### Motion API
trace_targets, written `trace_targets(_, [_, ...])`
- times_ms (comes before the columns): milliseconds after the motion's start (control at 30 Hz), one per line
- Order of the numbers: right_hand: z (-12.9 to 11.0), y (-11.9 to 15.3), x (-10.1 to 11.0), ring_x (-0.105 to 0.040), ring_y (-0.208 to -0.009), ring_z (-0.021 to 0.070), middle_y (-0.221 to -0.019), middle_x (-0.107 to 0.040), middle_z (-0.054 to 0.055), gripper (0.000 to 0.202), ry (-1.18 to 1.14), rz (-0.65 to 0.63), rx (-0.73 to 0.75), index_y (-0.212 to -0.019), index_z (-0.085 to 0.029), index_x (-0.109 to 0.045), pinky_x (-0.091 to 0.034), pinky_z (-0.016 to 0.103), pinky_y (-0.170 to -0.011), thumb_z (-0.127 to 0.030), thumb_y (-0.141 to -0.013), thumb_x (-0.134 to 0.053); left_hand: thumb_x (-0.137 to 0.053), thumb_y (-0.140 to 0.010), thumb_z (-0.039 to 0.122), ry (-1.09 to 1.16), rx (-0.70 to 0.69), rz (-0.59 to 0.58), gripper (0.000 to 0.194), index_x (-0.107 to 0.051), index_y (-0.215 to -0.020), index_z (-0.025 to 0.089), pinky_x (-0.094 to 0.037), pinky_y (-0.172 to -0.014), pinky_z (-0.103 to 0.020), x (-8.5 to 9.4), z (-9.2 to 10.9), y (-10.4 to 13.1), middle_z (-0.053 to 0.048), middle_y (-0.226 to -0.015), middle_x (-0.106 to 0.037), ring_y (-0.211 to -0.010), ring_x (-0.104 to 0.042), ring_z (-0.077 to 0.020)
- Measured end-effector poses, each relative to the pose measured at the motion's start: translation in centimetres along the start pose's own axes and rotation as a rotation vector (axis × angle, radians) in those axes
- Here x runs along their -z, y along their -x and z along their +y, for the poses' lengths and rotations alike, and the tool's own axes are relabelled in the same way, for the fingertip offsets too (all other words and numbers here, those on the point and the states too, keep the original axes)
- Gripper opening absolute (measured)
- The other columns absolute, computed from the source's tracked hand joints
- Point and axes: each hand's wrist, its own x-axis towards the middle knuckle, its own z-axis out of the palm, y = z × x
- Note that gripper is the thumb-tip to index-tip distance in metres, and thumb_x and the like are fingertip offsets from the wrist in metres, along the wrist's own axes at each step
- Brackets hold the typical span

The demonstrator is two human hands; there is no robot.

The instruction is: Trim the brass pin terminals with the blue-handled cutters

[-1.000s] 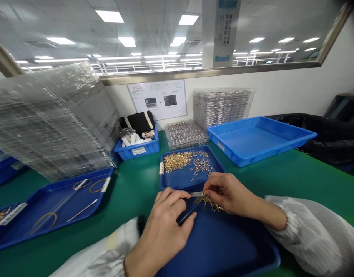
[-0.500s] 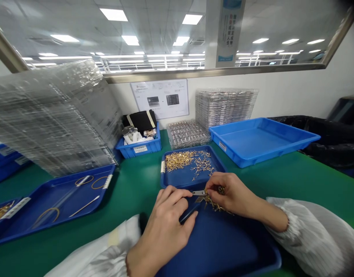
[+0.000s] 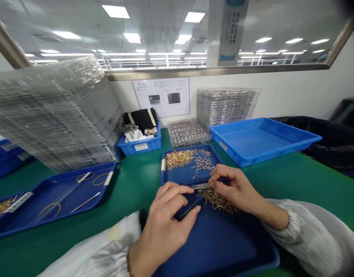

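My left hand (image 3: 168, 221) is wrapped round the dark handles of a small metal cutting tool (image 3: 202, 187), whose head points right. The fingertips of my right hand (image 3: 237, 188) are pinched together at the tool's tip; what they hold is too small to make out. Beneath the tip, a heap of small gold pins (image 3: 221, 202) lies in a dark blue tray (image 3: 220, 242). Behind it, another blue tray (image 3: 177, 177) holds more gold pins (image 3: 178, 158).
A bright blue tray (image 3: 263, 140) stands at the back right, beside stacked clear plastic trays (image 3: 225, 107). A blue bin (image 3: 142, 146) holds assorted items. At left are wrapped stacks (image 3: 50, 119) and a tray (image 3: 67, 192) with rubber bands and a swab.
The tool's handles stand further apart and my left thumb and fingers have spread slightly. My right hand has shifted a little, showing more of the pin heap.
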Motion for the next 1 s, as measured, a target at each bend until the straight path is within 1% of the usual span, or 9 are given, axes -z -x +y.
trace_targets(100, [0.1,-0.1,0.0,-0.045,-0.056,0.0089,-0.061,-0.050,-0.002,0.014,-0.106,-0.041,-0.073,-0.061,-0.015,-0.050,-0.035,0.020,-0.052,-0.010,-0.074,-0.049,-0.064,-0.071,0.014,0.057,0.082,-0.021,0.020,-0.047,-0.061,0.016,-0.047,-0.071,-0.032,0.0,-0.1,0.1,-0.003,-0.089,-0.063,-0.079,-0.056,-0.0158])
trace_targets(200, [-0.2,0.0,0.3,-0.045,-0.057,0.0089,-0.061,-0.051,-0.002,0.011,0.054,-0.117,-0.067,-0.064,-0.015,-0.050,-0.035,0.019,-0.052,-0.006,-0.070,-0.048,-0.063,-0.072,0.015,0.054,0.087,-0.095,0.020,-0.046,-0.060,0.016,-0.046,-0.072,-0.034,0.1,-0.2,0.1,-0.003,-0.088,-0.063,-0.077,-0.056,-0.0158])
trace_targets(333, [-0.6,0.1,0.7,-0.047,-0.060,0.0097,-0.066,-0.054,-0.001,0.013,0.346,-0.240,0.057,-0.069,-0.015,-0.054,-0.035,0.022,-0.058,-0.004,-0.065,-0.049,-0.059,-0.073,0.013,-0.015,0.006,-0.189,0.017,-0.048,-0.061,0.016,-0.044,-0.075,-0.039,0.2,-0.3,0.0,-0.003,-0.090,-0.064,-0.080,-0.053,-0.0189])
trace_targets(467, [-0.3,0.3,0.5,-0.047,-0.062,0.0111,-0.066,-0.054,-0.001,0.008,0.561,-0.276,0.160,-0.067,-0.016,-0.053,-0.034,0.026,-0.067,-0.008,-0.066,-0.052,-0.056,-0.076,0.013,-0.126,-0.089,-0.227,0.010,-0.053,-0.067,0.016,-0.042,-0.077,-0.043,0.3,-0.2,0.1,-0.003,-0.092,-0.063,-0.086,-0.050,-0.0224])
trace_targets(600, [0.3,0.4,0.0,-0.047,-0.063,0.0118,-0.066,-0.054,0.000,0.006,0.682,-0.322,0.217,-0.065,-0.016,-0.051,-0.033,0.027,-0.070,-0.010,-0.068,-0.052,-0.055,-0.077,0.012,-0.212,-0.176,-0.268,0.005,-0.057,-0.074,0.016,-0.040,-0.084,-0.047,0.4,-0.1,0.2,-0.003,-0.093,-0.063,-0.092,-0.048,-0.0245])
trace_targets(700, [0.4,0.4,0.0,-0.047,-0.063,0.0117,-0.066,-0.055,0.000,0.007,0.700,-0.325,0.211,-0.065,-0.016,-0.051,-0.033,0.027,-0.069,-0.011,-0.069,-0.052,-0.054,-0.077,0.012,-0.221,-0.172,-0.279,0.006,-0.057,-0.074,0.016,-0.039,-0.085,-0.047,0.4,0.0,0.2,-0.002,-0.094,-0.063,-0.093,-0.048,-0.0243])
trace_targets(900, [0.0,0.1,0.7,-0.049,-0.062,0.0117,-0.067,-0.055,0.000,0.008,0.556,-0.329,0.144,-0.071,-0.016,-0.055,-0.036,0.025,-0.064,-0.017,-0.079,-0.053,-0.057,-0.076,0.015,-0.156,-0.064,-0.241,0.011,-0.053,-0.065,0.016,-0.042,-0.078,-0.043,0.0,-0.3,0.2,-0.003,-0.093,-0.063,-0.087,-0.050,-0.0219])
trace_targets(933, [0.1,0.0,0.8,-0.050,-0.063,0.0119,-0.068,-0.056,0.000,0.010,0.536,-0.306,0.141,-0.072,-0.016,-0.055,-0.036,0.024,-0.063,-0.016,-0.081,-0.051,-0.058,-0.075,0.015,-0.149,-0.045,-0.239,0.012,-0.053,-0.064,0.016,-0.042,-0.077,-0.043,0.0,-0.4,0.2,-0.003,-0.093,-0.063,-0.086,-0.051,-0.0214])
trace_targets(1000, [0.5,-0.2,1.0,-0.052,-0.069,0.0132,-0.075,-0.058,0.003,0.012,0.523,-0.184,0.134,-0.079,-0.016,-0.057,-0.038,0.024,-0.064,-0.015,-0.084,-0.047,-0.059,-0.074,0.015,-0.147,-0.010,-0.219,0.014,-0.052,-0.062,0.016,-0.043,-0.075,-0.042,-0.1,-0.6,0.2,-0.003,-0.091,-0.063,-0.083,-0.052,-0.0206])
